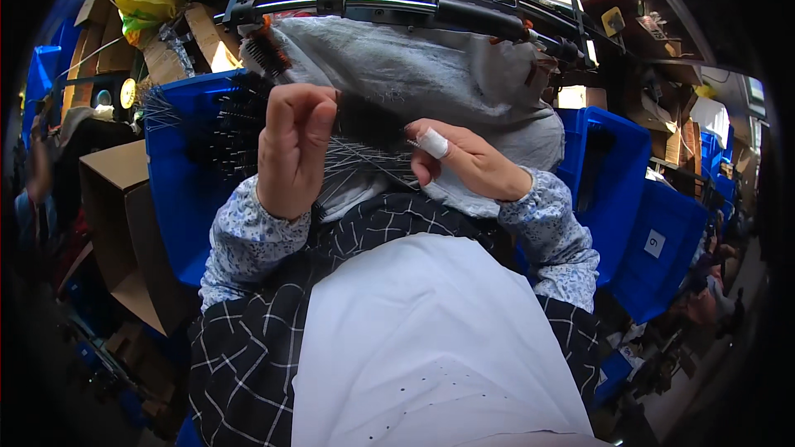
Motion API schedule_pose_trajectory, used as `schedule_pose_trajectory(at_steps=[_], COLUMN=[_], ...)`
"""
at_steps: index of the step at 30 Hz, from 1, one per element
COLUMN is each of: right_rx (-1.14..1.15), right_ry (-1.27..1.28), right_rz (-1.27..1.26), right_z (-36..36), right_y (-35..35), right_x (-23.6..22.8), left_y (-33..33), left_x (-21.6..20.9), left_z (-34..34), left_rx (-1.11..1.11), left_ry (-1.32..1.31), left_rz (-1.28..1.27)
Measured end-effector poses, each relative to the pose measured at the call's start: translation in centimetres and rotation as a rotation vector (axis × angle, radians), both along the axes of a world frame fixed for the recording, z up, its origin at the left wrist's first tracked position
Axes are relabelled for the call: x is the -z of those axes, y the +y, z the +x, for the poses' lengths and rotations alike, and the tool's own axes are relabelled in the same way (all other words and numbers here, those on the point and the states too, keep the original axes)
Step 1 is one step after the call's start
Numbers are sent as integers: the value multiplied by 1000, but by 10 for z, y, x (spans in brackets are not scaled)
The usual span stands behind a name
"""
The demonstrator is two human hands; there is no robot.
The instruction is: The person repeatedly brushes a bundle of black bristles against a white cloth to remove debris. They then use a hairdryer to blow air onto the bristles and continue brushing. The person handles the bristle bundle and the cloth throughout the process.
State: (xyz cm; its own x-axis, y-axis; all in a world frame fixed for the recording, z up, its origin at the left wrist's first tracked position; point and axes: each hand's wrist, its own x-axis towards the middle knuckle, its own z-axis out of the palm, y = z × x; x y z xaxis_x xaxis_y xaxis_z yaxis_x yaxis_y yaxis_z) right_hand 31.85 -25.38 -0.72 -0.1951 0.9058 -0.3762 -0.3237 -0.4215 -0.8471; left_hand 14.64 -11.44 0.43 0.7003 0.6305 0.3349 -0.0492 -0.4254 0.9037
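Observation:
A dark, black-bristled brush [371, 122] stretches between my two hands above a grey cloth. My left hand [291, 153] is closed on its left end, thumb and fingers pinched together. At the other end my right hand [468, 157], with white tape round one finger, pinches the brush, and a short bit of wire shows by the fingertips. Several thin metal wires [360, 161] lie loose on the cloth just below the brush. Left of my left hand, more black bristle brushes [236, 120] stick out over a blue bin [178, 215].
A metal-railed machine [381, 7] runs across the far side, with grey cloth [397, 58] draped below it. Blue bins [609, 174] stand at my right. An open cardboard box [124, 232] and a yellow bag [149, 0] are at the left.

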Motion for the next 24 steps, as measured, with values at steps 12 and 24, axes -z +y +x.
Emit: schedule_pose_trajectory(at_steps=[12,24], right_rx=[735,689], right_ry=[-1954,-2048], right_rz=[232,93], right_z=[142,178], right_y=[68,110], right_x=[48,83], left_y=[18,8], left_x=[12,28], left_z=[-101,-105], left_rx=[-159,-211], left_ry=[572,753], left_rz=[30,400])
